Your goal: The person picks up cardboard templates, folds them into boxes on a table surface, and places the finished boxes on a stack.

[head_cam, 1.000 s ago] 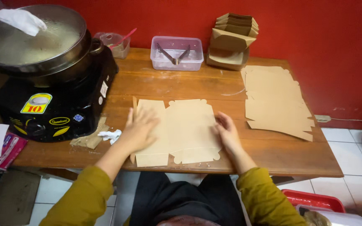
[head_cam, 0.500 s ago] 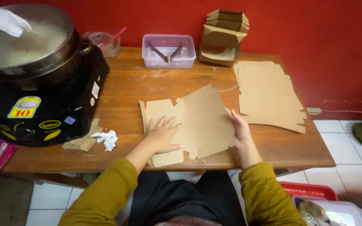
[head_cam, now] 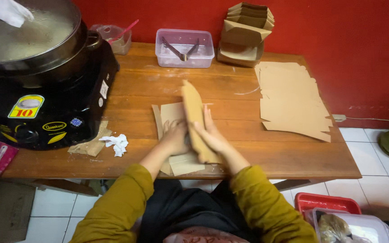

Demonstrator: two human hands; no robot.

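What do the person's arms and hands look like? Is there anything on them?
Both arms wear long mustard-yellow sleeves, loose and creased, reaching the wrists. The left hand and right hand are bare, with no gloves; I can see no rings or watch.

Open tabletop (head_cam: 149,81) is being left free beyond the raised cardboard sheet (head_cam: 195,119) — room for 2 hands to be passed forward. The left side is being blocked by the black cooker (head_cam: 55,112) and crumpled tissue (head_cam: 117,144); the right is being narrowed by the flat cardboard stack (head_cam: 293,101) — the rear by the plastic container (head_cam: 184,48) and folded boxes (head_cam: 245,33).
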